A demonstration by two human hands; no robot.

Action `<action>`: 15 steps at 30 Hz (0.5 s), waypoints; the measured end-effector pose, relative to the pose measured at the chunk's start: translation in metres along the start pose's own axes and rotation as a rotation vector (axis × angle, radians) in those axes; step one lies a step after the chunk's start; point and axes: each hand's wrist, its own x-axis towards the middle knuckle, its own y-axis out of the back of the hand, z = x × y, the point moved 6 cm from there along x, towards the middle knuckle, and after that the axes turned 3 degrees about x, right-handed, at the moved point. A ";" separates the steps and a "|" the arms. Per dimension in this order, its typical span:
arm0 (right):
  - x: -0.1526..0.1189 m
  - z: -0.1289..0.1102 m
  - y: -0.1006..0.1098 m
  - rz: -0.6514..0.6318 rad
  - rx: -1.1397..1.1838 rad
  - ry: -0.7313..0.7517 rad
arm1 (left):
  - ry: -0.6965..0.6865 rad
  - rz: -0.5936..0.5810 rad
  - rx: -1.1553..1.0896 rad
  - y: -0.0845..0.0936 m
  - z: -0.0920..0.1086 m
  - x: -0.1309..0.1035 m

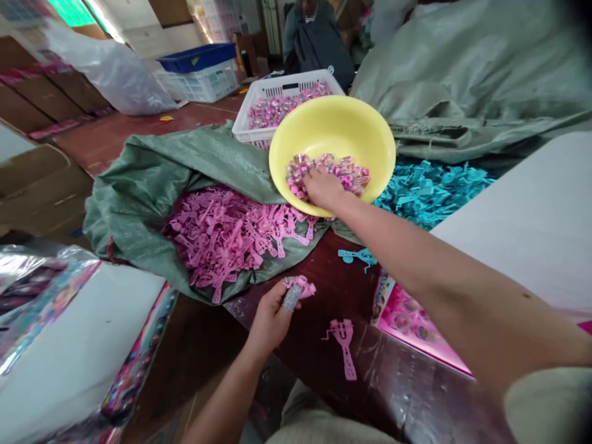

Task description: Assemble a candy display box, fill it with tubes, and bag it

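Observation:
My left hand (272, 311) is closed around a pink plastic toy piece (303, 285) above the table edge; grey tape wraps its thumb. Inside the tilted yellow basin (333, 120), my right hand (324, 187) reaches among small clear capsules with pink caps (356, 176). Its fingertips are partly buried, so whether they grip a capsule is hidden. A single pink plastic piece with a crank-like arm (345, 348) lies on the dark red table (319, 327) in front of me. Many similar pink pieces (222, 234) spill from a green sack (139, 179) on the left.
Turquoise pieces (430, 191) lie in a heap right of the basin, with one loose turquoise piece (358, 256) nearby. A white crate (245, 120) of capsules stands behind the basin. Packaged boxes (407, 320) flank me. A person (319, 46) is at the back.

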 end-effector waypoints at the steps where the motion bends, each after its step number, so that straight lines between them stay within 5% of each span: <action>1: -0.008 0.000 0.004 0.009 0.000 -0.008 | -0.003 0.013 -0.010 0.007 -0.001 0.002; 5: -0.069 -0.017 0.022 -0.060 0.099 0.084 | 0.009 0.000 -0.025 0.023 -0.005 0.010; 7: -0.115 -0.039 0.026 -0.188 0.278 0.289 | 0.013 -0.027 -0.033 0.023 -0.001 0.014; 10: -0.172 -0.056 0.033 -0.231 0.445 0.356 | -0.062 -0.085 -0.104 0.015 0.014 0.018; 15: -0.205 -0.062 0.037 -0.182 0.444 0.347 | -0.219 -0.132 -0.095 0.004 0.038 0.019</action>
